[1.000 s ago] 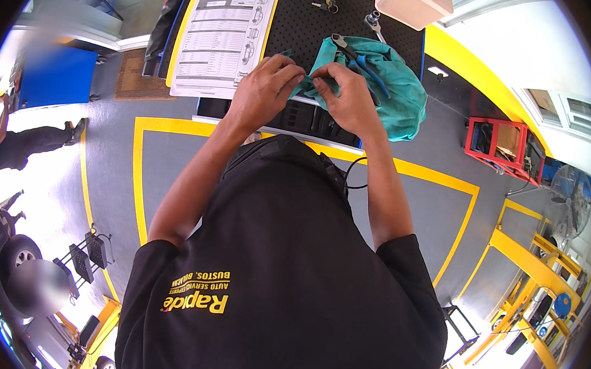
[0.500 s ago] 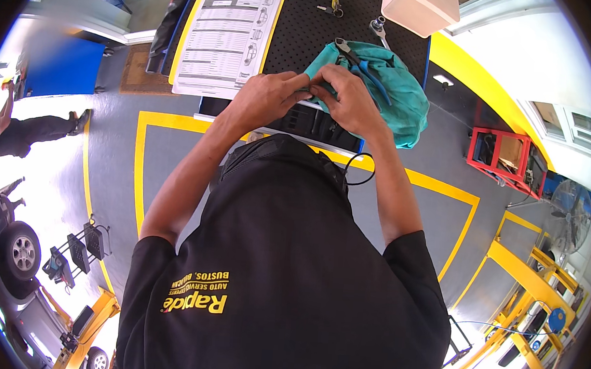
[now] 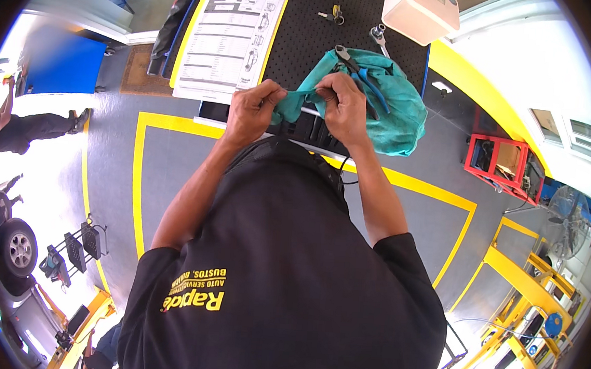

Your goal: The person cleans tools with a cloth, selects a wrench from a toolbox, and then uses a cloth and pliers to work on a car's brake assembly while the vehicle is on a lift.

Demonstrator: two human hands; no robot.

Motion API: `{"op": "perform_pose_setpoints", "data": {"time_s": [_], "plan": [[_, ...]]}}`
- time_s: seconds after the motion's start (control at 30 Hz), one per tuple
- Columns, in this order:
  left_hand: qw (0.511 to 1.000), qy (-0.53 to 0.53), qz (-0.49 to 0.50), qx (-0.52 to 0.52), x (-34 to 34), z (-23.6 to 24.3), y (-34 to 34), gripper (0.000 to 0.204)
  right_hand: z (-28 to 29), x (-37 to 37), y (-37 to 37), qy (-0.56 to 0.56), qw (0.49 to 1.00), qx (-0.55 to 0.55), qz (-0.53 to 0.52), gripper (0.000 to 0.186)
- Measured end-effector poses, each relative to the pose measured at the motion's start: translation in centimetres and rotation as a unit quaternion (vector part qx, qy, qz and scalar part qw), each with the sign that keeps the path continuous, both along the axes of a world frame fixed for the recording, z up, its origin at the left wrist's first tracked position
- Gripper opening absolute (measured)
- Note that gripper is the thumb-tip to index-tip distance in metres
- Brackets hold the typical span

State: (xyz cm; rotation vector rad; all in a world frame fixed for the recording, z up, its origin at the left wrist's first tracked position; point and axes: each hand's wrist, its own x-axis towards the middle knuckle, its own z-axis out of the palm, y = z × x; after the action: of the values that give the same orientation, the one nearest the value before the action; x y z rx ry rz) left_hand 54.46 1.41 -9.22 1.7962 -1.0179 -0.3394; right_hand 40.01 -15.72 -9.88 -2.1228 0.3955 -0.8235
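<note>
A teal-green cloth (image 3: 397,128) lies bunched at the right front of the dark perforated worktop and hangs over its edge. One edge of it stretches between my hands. My left hand (image 3: 251,113) is closed on that edge, beside the lower corner of the form. My right hand (image 3: 344,109) pinches the cloth a short way to the right, with its fingertips partly hidden. Pliers with blue handles (image 3: 371,88) rest on top of the bunched cloth, just beyond my right hand.
A yellow clipboard with a printed form (image 3: 225,39) lies at the left of the worktop (image 3: 306,38). Farther back are keys (image 3: 333,14), a ratchet (image 3: 380,37) and a pale box (image 3: 422,14). A red metal stand (image 3: 504,165) is on the right. Another person (image 3: 29,128) stands far left.
My hands have moved apart, the left one leftward, drawing a strip of the cloth between them. At the lower left another person has come into view.
</note>
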Motion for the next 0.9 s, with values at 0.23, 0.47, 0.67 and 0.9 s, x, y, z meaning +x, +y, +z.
{"op": "perform_pose_setpoints", "data": {"time_s": [0.23, 0.47, 0.67, 0.9], "plan": [[0.994, -0.1, -0.037, -0.039, 1.8, 1.6, -2.1, 0.006, 1.8, 1.0, -1.1, 0.091, 0.993, 0.071, 0.037, 0.011], [0.988, -0.125, -0.087, 0.001, 2.2, 2.2, -4.0, 0.013, 3.0, 1.3, -2.5, 0.127, 0.983, -0.061, 0.122, 0.013], [0.94, -0.225, -0.219, 0.136, 1.2, 4.4, -2.7, 0.027, 3.3, -0.4, -4.1, 0.154, 0.952, -0.152, 0.218, 0.014], [0.961, -0.168, -0.183, 0.125, 0.3, 2.6, -3.8, 0.043, 0.0, -0.3, -2.7, 0.133, 0.98, 0.097, 0.115, 0.024]]}}
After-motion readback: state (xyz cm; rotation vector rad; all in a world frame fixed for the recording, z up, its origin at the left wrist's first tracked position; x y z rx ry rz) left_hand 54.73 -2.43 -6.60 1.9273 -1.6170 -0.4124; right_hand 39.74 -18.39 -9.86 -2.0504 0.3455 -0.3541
